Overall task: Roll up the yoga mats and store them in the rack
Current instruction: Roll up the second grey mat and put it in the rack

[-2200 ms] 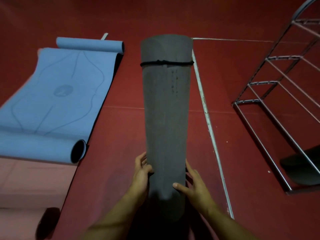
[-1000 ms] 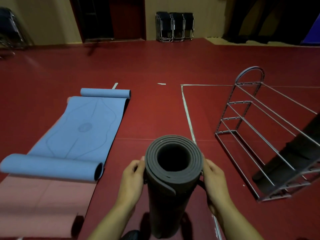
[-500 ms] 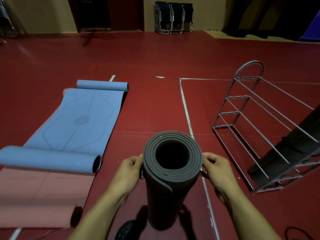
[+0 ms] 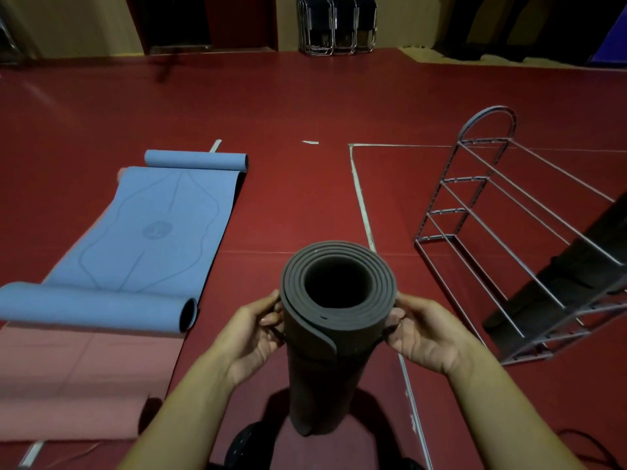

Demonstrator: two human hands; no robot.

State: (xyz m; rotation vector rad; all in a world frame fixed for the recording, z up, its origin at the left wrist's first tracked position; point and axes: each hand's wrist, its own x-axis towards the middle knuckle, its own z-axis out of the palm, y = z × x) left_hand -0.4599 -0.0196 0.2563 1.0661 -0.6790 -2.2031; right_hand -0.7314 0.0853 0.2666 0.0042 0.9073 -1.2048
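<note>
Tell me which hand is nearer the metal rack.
Right. The right hand grips the rolled grey mat on the side facing the metal rack; the left hand grips the mat's far side.

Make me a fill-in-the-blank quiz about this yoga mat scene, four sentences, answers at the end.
1. The grey mat stands ____ on the floor, held by both hands.
2. The mat lying partly unrolled is ____ in colour.
3. The rack stands to the person's ____.
4. A dark mat already lies in the ____.

Missing words: upright; blue; right; rack
</note>
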